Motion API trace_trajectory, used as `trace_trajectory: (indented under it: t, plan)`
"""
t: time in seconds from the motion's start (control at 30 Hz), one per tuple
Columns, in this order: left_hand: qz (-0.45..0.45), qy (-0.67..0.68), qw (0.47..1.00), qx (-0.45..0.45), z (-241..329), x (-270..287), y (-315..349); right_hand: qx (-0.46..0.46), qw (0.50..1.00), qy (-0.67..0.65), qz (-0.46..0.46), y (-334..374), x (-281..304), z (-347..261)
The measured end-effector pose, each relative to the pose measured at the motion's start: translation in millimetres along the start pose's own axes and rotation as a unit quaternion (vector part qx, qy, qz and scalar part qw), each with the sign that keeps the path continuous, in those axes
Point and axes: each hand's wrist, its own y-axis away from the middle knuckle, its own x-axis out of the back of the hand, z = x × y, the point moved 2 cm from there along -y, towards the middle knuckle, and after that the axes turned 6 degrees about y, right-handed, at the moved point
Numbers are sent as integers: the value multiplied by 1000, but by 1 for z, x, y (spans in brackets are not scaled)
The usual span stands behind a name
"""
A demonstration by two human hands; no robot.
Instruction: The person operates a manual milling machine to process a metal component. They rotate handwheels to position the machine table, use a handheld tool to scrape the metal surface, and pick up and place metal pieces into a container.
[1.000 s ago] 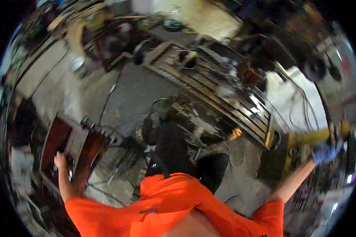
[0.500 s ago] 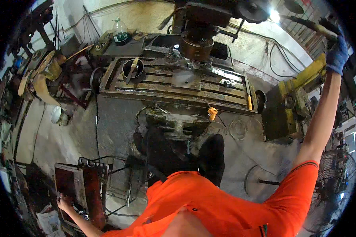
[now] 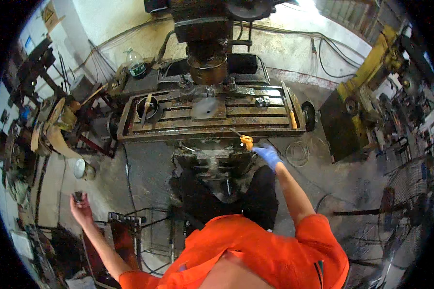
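Note:
My bare left hand point(image 3: 83, 205) is closed on a small dark block-like piece point(image 3: 78, 196), held up at the left, above the floor. Its exact kind is too small to make out. My right hand point(image 3: 268, 155), in a blue glove, reaches to the front of the milling machine table point(image 3: 178, 133). Its slightly blurred fingers stretch toward an orange air blow gun point(image 3: 246, 142), very near its lower end. On the table lie a flat plate with a small hole point(image 3: 208, 111) and a small metal block point(image 3: 262, 101).
A round pot point(image 3: 153, 110) with a brush sits on the table's left. A yellow-handled tool point(image 3: 292, 119) lies along its right edge. The machine's spindle head point(image 3: 207, 67) hangs above. A pail point(image 3: 82, 169) stands on the floor, left; a yellow machine point(image 3: 345, 125) stands at right.
My right hand has come down from a lever at the upper right to the orange air blow gun. My left hand has risen from the reddish tray, now visibly holding a small dark piece.

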Motion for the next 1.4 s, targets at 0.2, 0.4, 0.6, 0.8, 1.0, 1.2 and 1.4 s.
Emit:
trace_trajectory:
  t: [0.2,0.4,0.6,0.8,1.0,1.2,1.4]
  plan:
    - [38,17,999,4,-63,-37,-38,-28,990,118,77,-24,-68,-2]
    - [86,-21,996,3,-99,-72,-31,187,962,-79,180,34,-18,-81]
    - [107,-50,992,34,-131,-22,-34,124,825,552,3,54,-23,-184]
    - [93,-226,969,33,-166,-71,-7,93,838,536,26,-40,-52,-221]
    - [71,-292,951,77,-187,-105,6,28,883,466,54,-66,-69,-235]
    - [78,-415,898,124,-238,-174,-6,112,821,546,-123,21,-29,-219]
    - [-79,-425,895,108,-335,-289,-48,212,804,519,-196,97,-5,-201]
